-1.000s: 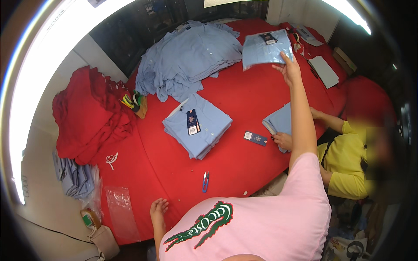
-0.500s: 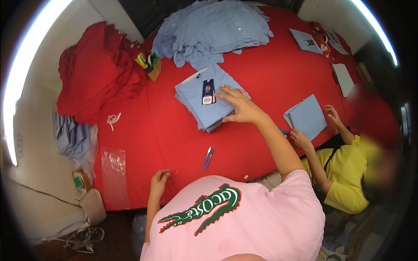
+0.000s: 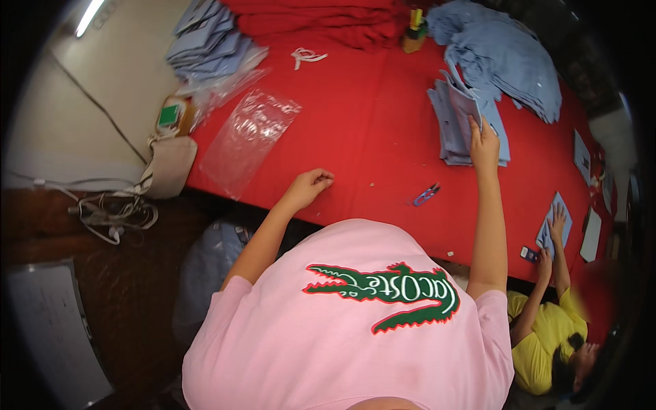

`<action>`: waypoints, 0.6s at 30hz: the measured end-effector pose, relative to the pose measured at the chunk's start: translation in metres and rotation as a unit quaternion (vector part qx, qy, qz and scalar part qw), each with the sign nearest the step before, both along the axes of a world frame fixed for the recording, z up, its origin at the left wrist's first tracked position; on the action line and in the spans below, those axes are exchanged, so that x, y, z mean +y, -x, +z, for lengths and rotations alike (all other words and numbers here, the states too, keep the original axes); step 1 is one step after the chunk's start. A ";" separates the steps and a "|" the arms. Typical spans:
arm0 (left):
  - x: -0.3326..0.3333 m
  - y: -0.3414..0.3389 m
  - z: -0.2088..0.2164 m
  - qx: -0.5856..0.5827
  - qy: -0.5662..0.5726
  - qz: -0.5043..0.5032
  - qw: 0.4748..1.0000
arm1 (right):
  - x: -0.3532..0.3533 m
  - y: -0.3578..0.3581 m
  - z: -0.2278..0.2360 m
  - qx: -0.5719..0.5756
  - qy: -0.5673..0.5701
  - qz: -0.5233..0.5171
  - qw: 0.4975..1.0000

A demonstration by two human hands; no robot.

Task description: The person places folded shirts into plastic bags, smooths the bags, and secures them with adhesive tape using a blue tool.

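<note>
My right hand [image 3: 484,147] grips the near edge of a folded light blue shirt [image 3: 462,98], which is raised and tilted above the table. Beneath and beside it lie more folded blue shirts [image 3: 449,140] in a stack. My left hand [image 3: 311,188] hovers at the table's near edge, its fingers curled together with nothing visible in them. Between the hands, a pair of blue thread snips [image 3: 426,195] rests on the red-covered table [image 3: 362,137]. A clear plastic bag [image 3: 249,137] lies flat beyond my left hand.
Red garments [image 3: 321,24] and a loose blue garment pile [image 3: 509,51] line the far side. Bagged blue shirts [image 3: 208,41] sit far left, near a white string [image 3: 307,56]. At right, a co-worker in yellow [image 3: 547,335] handles a blue cloth [image 3: 552,225]. Cables [image 3: 119,215] hang at left.
My view has swung left. My right hand has gone from resting on the stack to lifting the top folded shirt. The left hand stays curled near the edge.
</note>
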State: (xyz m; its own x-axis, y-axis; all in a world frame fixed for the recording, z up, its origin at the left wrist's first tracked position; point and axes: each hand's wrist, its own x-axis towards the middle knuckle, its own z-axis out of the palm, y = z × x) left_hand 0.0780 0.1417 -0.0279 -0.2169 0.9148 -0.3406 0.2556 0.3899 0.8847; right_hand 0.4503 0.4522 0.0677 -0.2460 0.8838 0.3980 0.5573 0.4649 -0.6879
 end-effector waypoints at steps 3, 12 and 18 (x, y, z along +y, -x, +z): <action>-0.021 0.040 0.014 0.056 -0.009 0.032 0.998 | -0.071 0.070 -0.027 -0.100 -0.003 0.044 0.994; -0.058 0.177 -0.010 0.380 -0.092 0.094 0.916 | -0.242 0.174 -0.086 -0.354 -0.040 0.256 0.898; -0.001 0.184 -0.048 0.548 -0.132 0.031 0.825 | -0.201 0.200 -0.038 -0.083 0.249 0.115 0.958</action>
State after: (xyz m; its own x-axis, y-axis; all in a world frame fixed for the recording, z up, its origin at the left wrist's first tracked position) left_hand -0.1057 0.1411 -0.0760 -0.3123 0.9010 0.3011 0.9454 0.2638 0.1913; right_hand 0.2502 0.2516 0.0297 -0.4808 0.8687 -0.1192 0.5998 0.2266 -0.7674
